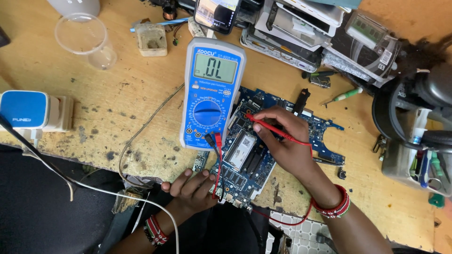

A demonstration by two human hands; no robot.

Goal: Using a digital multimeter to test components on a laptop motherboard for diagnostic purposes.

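Your right hand (pixel 287 146) pinches the red probe (pixel 273 128) over the blue motherboard (pixel 249 162), mid-frame on the scuffed wooden bench (pixel 117 99); your left hand (pixel 190 186) rests with loose fingers, holding nothing, at the bench's lower edge.

The multimeter (pixel 211 94) lies left of the circuit board (pixel 263 141).

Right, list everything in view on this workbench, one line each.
multimeter: one, blue, bench centre, screen lit
circuit board: one, blue, right of the meter
red probe: one, tip on the board
plastic cup: one, clear, top left
charger plug: one, blue and white, left edge
phone: one, black, top centre
screwdriver: one, green-handled, right of the board
drive parts pile: several, grey, top right
left hand: one, resting at the board's near edge
right hand: one, pinching the red probe
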